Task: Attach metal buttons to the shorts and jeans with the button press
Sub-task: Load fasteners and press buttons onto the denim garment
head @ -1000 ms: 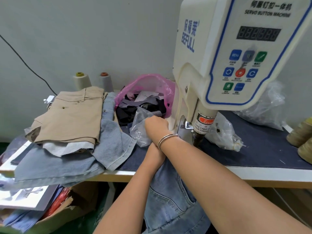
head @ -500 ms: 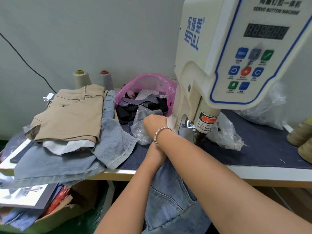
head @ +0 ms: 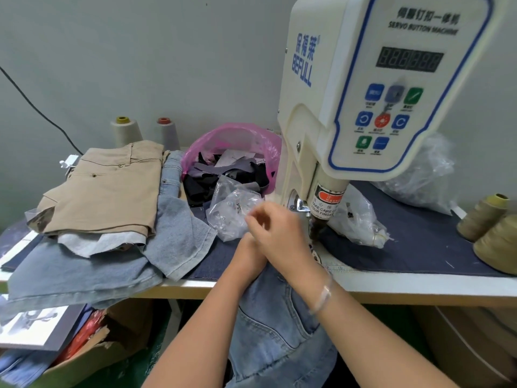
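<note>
Under the press (head: pixel 321 225), our jeans (head: pixel 277 326) hang soft and floppy over the table edge (head: pixel 391 287). Our left hand (head: pixel 247 256) grips the waistband; our right hand (head: pixel 275 228), blurred, has curled fingers, contents unclear.

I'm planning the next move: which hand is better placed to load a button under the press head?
Probably the right hand: it is beside the cream button press, while the left hand rests on the light-blue denim jeans.

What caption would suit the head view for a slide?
At the button press, the right hand hovers by a clear bag while the left hand rests on jeans.
</note>
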Tool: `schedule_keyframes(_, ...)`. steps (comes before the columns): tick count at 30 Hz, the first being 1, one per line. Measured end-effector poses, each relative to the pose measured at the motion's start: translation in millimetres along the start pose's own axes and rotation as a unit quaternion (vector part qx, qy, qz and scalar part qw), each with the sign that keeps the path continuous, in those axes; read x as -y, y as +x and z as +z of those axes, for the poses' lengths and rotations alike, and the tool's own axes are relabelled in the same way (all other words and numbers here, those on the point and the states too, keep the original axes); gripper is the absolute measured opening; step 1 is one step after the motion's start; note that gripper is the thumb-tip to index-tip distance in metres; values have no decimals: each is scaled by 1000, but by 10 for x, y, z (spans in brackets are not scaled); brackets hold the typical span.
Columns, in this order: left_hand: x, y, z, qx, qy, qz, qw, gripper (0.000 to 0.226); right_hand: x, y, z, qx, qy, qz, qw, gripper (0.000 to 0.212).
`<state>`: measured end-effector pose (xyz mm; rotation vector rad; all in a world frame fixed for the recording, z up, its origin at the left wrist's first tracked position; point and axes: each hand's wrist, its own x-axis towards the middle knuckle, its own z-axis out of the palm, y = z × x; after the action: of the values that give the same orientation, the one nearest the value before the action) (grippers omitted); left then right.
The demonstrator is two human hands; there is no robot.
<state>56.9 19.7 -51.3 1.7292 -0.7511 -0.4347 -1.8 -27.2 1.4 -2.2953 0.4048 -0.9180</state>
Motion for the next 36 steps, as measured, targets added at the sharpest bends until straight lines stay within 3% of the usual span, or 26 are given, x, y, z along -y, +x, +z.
schedule_keyframes(3,38,23,-4,27,-52,-18,998,30,-119,-450,-435,35,70,28,997,15)
schedule_keyframes(9,14,-24,-1,33,-80,-21,996,40,-549,-513,-960,81,-21,64,994,16)
schedule_keyframes(17,-12,-44,-1,30,-81,-43,995,39,-553,-313,-944,112,-86,35,989,2)
schedule_keyframes(27,28,-10,3,42,-93,-41,994,38,-564,-279,-932,130,-132,10,983,12)
schedule_keyframes(30,43,-5,0,45,-100,-40,993,42,-592,-316,-897,114,-98,26,988,11)
schedule_keyframes(34,39,-11,-14,55,-103,-40,992,39,-613,-585,-902,33,20,67,997,17)
schedule_keyframes(36,41,4,-31,73,-99,-46,991,43,-625,-788,-891,57,44,106,992,25)
